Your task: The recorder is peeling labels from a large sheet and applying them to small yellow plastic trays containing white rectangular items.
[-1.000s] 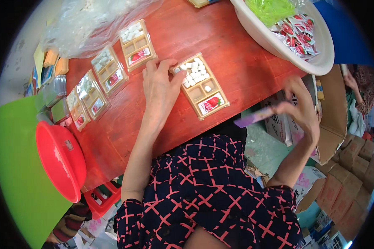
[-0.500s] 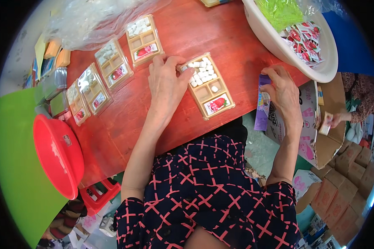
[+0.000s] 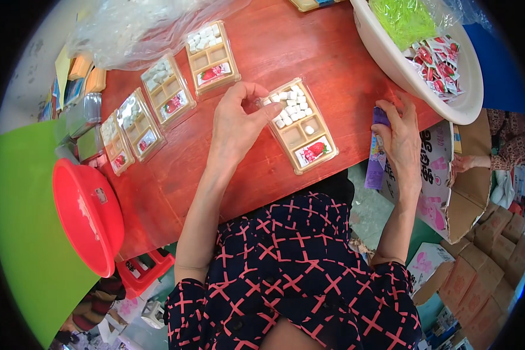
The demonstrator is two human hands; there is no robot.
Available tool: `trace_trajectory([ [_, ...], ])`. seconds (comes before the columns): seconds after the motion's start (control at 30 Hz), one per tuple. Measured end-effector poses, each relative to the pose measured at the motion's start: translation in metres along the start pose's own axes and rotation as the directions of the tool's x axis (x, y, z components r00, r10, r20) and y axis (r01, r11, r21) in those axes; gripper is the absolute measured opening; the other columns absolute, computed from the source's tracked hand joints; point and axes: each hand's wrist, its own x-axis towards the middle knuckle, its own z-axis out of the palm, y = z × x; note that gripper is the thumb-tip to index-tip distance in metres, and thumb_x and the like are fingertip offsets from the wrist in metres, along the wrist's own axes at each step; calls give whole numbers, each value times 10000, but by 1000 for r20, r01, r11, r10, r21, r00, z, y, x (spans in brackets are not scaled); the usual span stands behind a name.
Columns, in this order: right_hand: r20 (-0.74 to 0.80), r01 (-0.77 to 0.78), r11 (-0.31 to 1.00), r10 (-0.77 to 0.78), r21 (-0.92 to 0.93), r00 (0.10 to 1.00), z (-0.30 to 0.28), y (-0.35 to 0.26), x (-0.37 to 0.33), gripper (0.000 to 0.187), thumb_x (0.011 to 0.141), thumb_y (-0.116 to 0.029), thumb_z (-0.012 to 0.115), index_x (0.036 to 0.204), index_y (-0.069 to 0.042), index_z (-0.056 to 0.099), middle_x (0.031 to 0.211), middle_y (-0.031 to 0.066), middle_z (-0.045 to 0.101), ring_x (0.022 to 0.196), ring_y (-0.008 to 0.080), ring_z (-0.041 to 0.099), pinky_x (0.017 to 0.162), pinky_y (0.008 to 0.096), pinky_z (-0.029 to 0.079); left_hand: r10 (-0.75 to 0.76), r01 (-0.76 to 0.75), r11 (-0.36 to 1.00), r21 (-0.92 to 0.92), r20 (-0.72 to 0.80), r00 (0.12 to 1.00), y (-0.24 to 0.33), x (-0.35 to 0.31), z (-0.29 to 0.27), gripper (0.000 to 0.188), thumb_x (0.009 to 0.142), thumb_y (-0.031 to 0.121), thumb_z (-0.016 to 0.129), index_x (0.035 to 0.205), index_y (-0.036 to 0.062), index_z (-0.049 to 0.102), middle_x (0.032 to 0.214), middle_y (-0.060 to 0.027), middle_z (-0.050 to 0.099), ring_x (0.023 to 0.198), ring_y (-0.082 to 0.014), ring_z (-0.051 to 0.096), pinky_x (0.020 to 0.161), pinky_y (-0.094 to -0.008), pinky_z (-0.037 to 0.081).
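a: what's different from a second ago?

b: the right hand (image 3: 399, 137). a second back it was out past the edge of the tabletop (image 3: 309, 52), well away from the work. now it has come in to that edge, closed around a purple packet (image 3: 377, 153) held upright, just beside the white basin (image 3: 414, 70) of red-and-white sachets (image 3: 440, 64).

a: and the left hand (image 3: 236, 119)?

b: it has hardly moved. it stays at the corner of the nearest tray (image 3: 300, 125), thumb and fingertips pinched together right at the compartment of white cubes (image 3: 291, 105). whether a cube is actually in the pinch i cannot tell; the fingers cover the spot.

a: where's that tray sitting?

b: flat on the red tabletop, in front of the person, between the two hands. cubes fill its top compartment, the middle one looks bare, and the bottom one holds a sachet with a strawberry picture.

a: the other trays?

b: four more trays (image 3: 169, 90) lie in a row to the left, each already with cubes and a sachet. a red bowl (image 3: 87, 216) hangs off the left end.

a: so what does the change mean?

b: my guess is the purple packet is headed for this tray, likely that bare compartment, while the left hand steadies it.
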Motion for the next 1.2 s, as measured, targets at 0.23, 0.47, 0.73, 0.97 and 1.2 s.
trace_trajectory([
  [0.23,7,-31,999,31,10,999,2,0,2,537,636,-42,742,1152,-110,611,1321,171,445,1083,355,553,864,414,501,9,-7,998,-56,39,999,2,-4,0,240,728,89,757,905,15,614,798,-5,584,735,-85,507,680,-231,439],
  [0.47,-24,-145,989,145,-24,989,-2,-20,-2,601,665,5,707,1232,-144,573,1375,187,414,1086,331,581,846,398,518,-53,99,933,-346,141,989,-3,-7,-7,204,767,18,706,935,32,591,803,21,573,737,-50,514,678,-195,433],
  [0.73,-209,262,897,-197,357,958,2,-48,2,162,638,43,698,763,-27,622,891,112,592,783,262,606,662,333,509,25,127,838,-531,268,963,-13,-39,-38,238,765,-7,695,946,54,553,804,14,579,748,-42,524,669,-175,421],
  [0.97,-50,384,867,-390,317,920,27,-76,10,99,682,-10,679,764,-43,634,795,73,623,747,248,611,629,346,482,-42,185,749,-637,232,972,-31,-71,-57,291,749,47,744,961,64,545,808,-3,596,736,-64,548,679,-189,439],
  [1.2,-26,377,882,-386,283,922,33,-83,13,71,694,-28,658,751,-49,622,749,80,617,702,260,596,607,366,475,-79,216,731,-648,233,969,-40,-78,-58,280,751,42,736,960,62,549,807,-2,595,743,-66,549,692,-194,441],
])
